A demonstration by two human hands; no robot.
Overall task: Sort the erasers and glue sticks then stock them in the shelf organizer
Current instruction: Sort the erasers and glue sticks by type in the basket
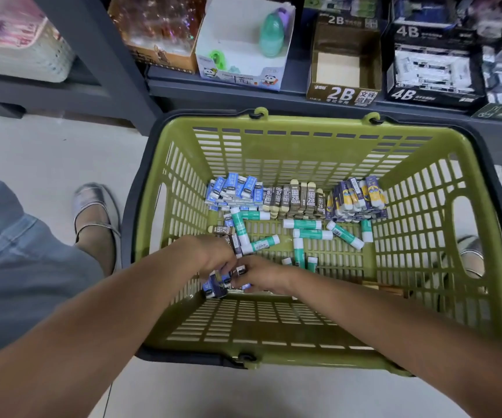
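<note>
1. Sorting is under way in the head view: both hands reach into the green basket (418,188). The left hand (213,256) and right hand (262,274) meet at the near wall, fingers curled around a small bunch of mixed erasers (216,286).
2. Three sorted rows already stand at the far wall: blue erasers (234,190), brown 2B erasers (296,199), purple erasers (357,197).
3. To do this step well, I think it is better to separate the bunch by wrapper colour before lifting, then add each to its row.
4. Loose glue sticks (311,233) lie scattered between the hands and the rows, so they may roll or block the way.
5. On the shelf behind, an empty 2B box (345,92) waits for stock, beside a 4B box (431,70).
</note>
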